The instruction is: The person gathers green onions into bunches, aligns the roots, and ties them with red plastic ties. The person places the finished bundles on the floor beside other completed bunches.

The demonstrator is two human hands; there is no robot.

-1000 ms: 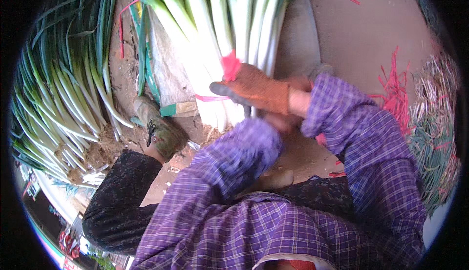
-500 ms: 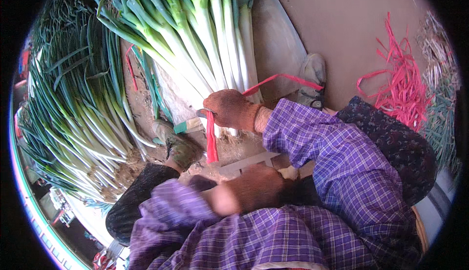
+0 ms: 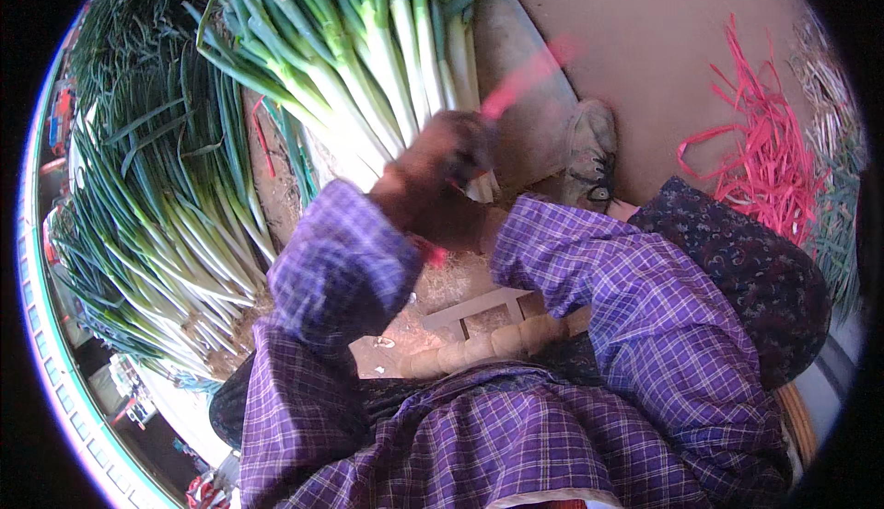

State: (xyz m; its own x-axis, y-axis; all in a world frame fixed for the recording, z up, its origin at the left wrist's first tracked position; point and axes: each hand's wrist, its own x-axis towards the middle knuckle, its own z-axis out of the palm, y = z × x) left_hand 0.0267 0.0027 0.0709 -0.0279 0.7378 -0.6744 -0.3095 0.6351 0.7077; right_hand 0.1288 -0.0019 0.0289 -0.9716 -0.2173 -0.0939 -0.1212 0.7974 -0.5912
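A bunch of green onions lies in front of me, white stems toward me and green leaves away. My left hand, in a brown glove and blurred, is closed at the stems' lower part. A red strip streams from its fingers up to the right, smeared by motion. Below and partly behind it, my right hand is also gloved and closed. A short red piece shows under the hands, beside the right hand. The left hand hides most of the right hand's fingers and the root ends.
More green onions lie piled on the left. A heap of red strips sits on the floor at right, beside dry leaf scraps. My shoe stands right of the bunch. A flat metal bar lies nearer me.
My left hand has risen from near my lap to the bunch, over my right hand. The red strip's free end has swung upward from lying toward the shoe.
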